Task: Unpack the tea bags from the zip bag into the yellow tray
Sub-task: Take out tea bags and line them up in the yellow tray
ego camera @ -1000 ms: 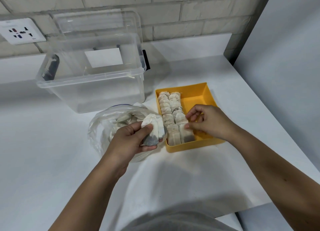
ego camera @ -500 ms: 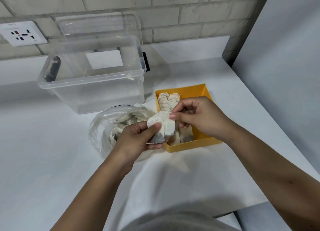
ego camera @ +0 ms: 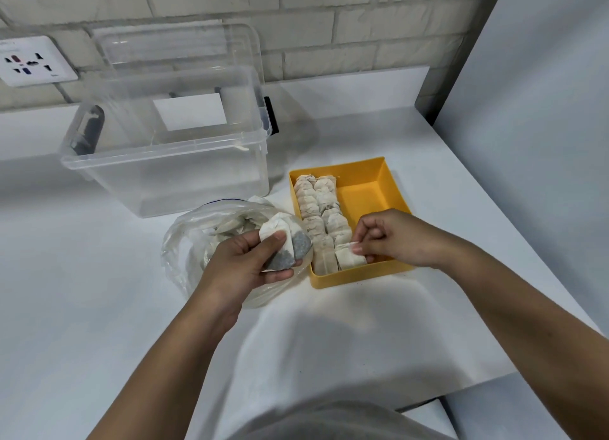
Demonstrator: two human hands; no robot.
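- Fingers of my left hand (ego camera: 244, 265) curl round a small stack of tea bags (ego camera: 283, 242), thumb pressed on top, dark leaf showing through the paper at the lower ends
- That hand hovers over the open mouth of the zip bag (ego camera: 184, 242), which lies on the table (ego camera: 99, 308) at 9 o'clock from the yellow tray (ego camera: 362, 276), just beside it
- My right hand (ego camera: 392, 238) is at the tray's near end, thumb and forefinger pinching the top edge of a single tea bag (ego camera: 349, 258), the other fingers loosely curled
- That bag lies at the 6 o'clock end of the right-hand row
- Two rows of packed tea bags (ego camera: 316, 202) run from 12 to 6 o'clock along the tray's left side; the strip at 3 o'clock is bare yellow floor
- Clear storage box (ego camera: 164, 176) stands at 11 o'clock from the tray, its lid (ego camera: 178, 44) leaning on the brick wall (ego camera: 329, 18) behind
- Wall socket (ego camera: 33, 60) sits at 10 o'clock, far left
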